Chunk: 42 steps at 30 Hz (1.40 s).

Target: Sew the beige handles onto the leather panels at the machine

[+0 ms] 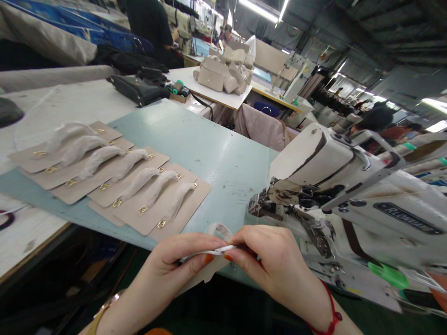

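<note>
My left hand (178, 258) and my right hand (270, 251) meet at the table's near edge. Both are closed, thumbs and fingers pinching a beige bag panel (213, 269) seen nearly edge-on. Clear plastic wrap (219, 229) stands up behind the fingertips. Most of the panel is hidden by my hands. To the left, several beige bag panels (188, 211) lie overlapped in a row, each with a plastic-wrapped handle (178, 200) fixed by gold-coloured rings (161, 224).
A white sewing machine (314, 163) stands close on the right of the blue-green table surface (223, 163). A black bag (139, 88) and thread spools (177, 86) lie at the back left. Beige bags (213, 74) are piled on a farther table. People work in the background.
</note>
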{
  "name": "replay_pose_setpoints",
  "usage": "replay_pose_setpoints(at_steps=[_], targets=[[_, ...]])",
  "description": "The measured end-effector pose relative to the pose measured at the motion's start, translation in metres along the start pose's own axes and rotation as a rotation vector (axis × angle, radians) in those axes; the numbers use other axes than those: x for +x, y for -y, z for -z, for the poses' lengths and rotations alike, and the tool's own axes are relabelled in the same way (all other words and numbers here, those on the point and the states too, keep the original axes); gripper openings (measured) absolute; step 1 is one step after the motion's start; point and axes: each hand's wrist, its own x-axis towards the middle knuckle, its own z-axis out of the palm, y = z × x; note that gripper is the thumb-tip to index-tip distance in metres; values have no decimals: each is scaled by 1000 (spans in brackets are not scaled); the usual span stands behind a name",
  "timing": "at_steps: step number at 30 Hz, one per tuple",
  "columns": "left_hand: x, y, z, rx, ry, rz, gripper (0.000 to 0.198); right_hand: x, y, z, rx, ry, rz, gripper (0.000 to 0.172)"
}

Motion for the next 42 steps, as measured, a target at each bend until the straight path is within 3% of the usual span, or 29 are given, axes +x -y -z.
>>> replay_pose_setpoints(at_steps=[7, 14, 19, 34, 42], targets=[[0, -2, 0, 53, -13, 14, 40, -3, 0, 9, -7, -17, -21, 19], [5, -6, -5, 28, 23, 25, 38, 1, 10, 12, -138, 24, 22, 37], [5, -5, -7, -1, 5, -4, 39, 1, 15, 16, -214, 15, 66, 42], [2, -3, -10, -2, 35, -29, 43, -2, 22, 21, -343, 10, 119, 38], [6, -12, -12, -36, 41, 1, 35, -5, 21, 32, -282, -6, 46, 39]])
